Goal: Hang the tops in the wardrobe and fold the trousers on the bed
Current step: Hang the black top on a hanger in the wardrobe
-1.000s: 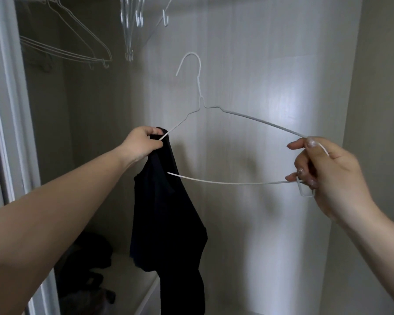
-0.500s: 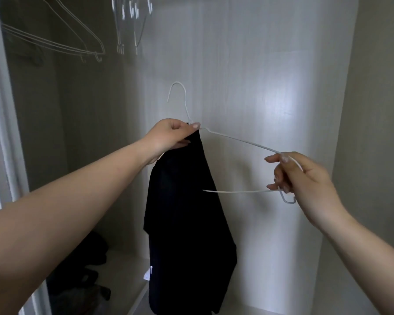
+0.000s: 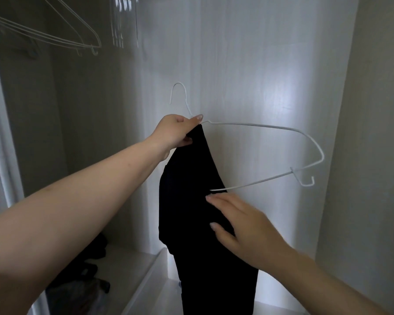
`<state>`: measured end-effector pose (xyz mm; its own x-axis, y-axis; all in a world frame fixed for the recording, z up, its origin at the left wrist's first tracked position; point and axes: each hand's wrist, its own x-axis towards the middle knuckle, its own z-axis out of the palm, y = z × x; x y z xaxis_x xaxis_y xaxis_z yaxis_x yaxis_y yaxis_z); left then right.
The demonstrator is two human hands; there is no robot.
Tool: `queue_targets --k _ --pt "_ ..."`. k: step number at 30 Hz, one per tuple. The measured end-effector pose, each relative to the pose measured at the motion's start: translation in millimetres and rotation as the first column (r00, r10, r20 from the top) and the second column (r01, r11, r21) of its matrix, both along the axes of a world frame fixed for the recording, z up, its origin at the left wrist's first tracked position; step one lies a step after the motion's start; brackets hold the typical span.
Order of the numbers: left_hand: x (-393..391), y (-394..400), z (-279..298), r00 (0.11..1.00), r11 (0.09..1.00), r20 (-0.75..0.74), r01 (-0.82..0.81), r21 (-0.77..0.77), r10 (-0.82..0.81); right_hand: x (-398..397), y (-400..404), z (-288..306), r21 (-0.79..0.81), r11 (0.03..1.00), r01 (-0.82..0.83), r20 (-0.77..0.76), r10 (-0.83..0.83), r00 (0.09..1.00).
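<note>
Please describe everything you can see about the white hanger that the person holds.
The white hanger looks like thin coated wire: a hook on top, two sloping shoulders, a straight lower bar and a small extra hook at its right end. It is tilted, in front of the wardrobe's back wall. The left hand pinches it at the neck together with the black top, which covers its left half. The right hand is just below the bar; contact with the bar is unclear.

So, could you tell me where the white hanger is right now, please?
In the head view, centre frame inside the wardrobe: the left hand holds the white hanger by its neck, with the black top draped beneath.
</note>
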<state>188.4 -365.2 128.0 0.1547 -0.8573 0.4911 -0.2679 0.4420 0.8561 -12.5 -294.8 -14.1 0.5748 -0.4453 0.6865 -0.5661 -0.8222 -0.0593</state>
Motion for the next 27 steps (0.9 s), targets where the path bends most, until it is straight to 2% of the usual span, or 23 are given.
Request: queue_targets --k 2,7,11,15,17,19,21,23,27 --pt "-3.9 1.9 2.2 1.000 1.000 0.004 0.005 -0.004 -0.005 10.7 -17.0 -11.4 0.213 0.977 0.023 0.014 -0.026 1.000" --pt "-8.9 7.8 3.7 1.000 0.999 -0.009 0.028 -0.019 -0.028 30.2 -44.3 -20.4 0.425 0.901 -0.084 0.241 -0.022 0.970" --pt "-10.6 11.3 0.7 0.999 0.999 0.020 0.028 -0.018 -0.028 43.1 -52.4 -17.9 0.580 0.803 -0.137 0.198 0.024 0.980" --pt "0.5 10.1 -6.5 0.997 1.000 0.077 -0.019 -0.017 0.020 35.4 -56.8 -11.2 0.533 0.844 0.059 -0.145 0.022 0.989" --pt "13.0 9.4 -7.7 0.994 0.995 0.059 -0.087 -0.047 0.089 22.5 -60.4 -9.3 0.474 0.848 0.236 -0.355 -0.061 0.933" --pt "28.1 7.6 -8.7 0.987 0.984 0.029 -0.158 -0.083 0.161 6.5 -63.3 -9.2 0.380 0.849 0.368 -0.493 -0.151 0.857" --pt "42.4 3.7 -12.5 0.963 0.964 0.096 -0.242 -0.111 0.253 -8.2 -65.4 -6.5 0.287 0.863 0.415 -0.511 -0.228 0.829" --pt "53.5 0.3 -18.6 0.897 0.928 0.241 -0.345 -0.142 0.371 -20.8 -67.1 1.6 0.206 0.882 0.424 -0.490 -0.282 0.825" --pt "69.6 -3.9 -31.0 0.794 0.875 0.367 -0.440 -0.201 0.484 -45.8 -64.9 24.6 0.133 0.917 0.375 -0.417 -0.292 0.861"
